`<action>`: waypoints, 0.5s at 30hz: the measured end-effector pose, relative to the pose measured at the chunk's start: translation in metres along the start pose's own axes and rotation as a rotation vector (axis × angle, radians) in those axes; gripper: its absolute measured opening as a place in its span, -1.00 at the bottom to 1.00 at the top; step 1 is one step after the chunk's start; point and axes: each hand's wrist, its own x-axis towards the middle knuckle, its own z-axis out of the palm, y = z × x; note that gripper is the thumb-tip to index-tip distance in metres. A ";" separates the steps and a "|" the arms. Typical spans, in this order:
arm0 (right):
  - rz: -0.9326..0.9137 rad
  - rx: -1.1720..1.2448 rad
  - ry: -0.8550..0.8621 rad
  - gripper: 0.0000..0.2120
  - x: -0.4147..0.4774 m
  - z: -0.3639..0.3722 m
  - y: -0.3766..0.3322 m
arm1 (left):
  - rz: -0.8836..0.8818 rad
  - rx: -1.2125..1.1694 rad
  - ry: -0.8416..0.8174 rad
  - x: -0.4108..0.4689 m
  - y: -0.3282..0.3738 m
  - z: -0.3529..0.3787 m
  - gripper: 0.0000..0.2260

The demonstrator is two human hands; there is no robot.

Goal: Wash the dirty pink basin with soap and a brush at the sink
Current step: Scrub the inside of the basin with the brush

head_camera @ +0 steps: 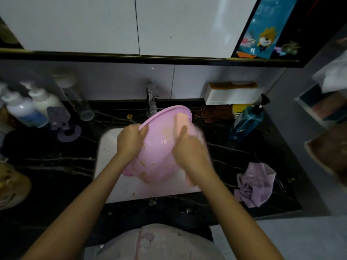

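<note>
The pink basin (159,147) is tilted on its side over the white sink (107,147), its inside turned toward me, with brownish dirt specks on its wall. My left hand (130,140) grips the basin's left rim. My right hand (189,152) is inside the basin, fingers closed on an orange-pink brush or scrub block (181,120) pressed against the upper inner wall. The faucet (151,102) stands just behind the basin's top rim.
A blue pump soap bottle (247,119) stands right of the sink on the black marble counter (234,152), with a crumpled lilac cloth (254,184) nearer me. White pump bottles (28,107) and a purple holder (60,119) stand at left. A white box (232,94) sits against the wall.
</note>
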 end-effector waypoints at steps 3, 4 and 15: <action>-0.236 -0.151 -0.080 -0.34 -0.031 0.009 -0.011 | 0.032 0.037 -0.021 -0.001 0.001 0.001 -0.68; -0.200 -0.174 -0.071 -0.36 -0.020 0.006 -0.007 | 0.039 0.035 -0.029 -0.001 0.000 0.000 -0.68; -0.106 -0.127 -0.041 -0.36 -0.001 0.001 -0.013 | 0.016 -0.023 -0.065 -0.004 0.000 -0.006 -0.72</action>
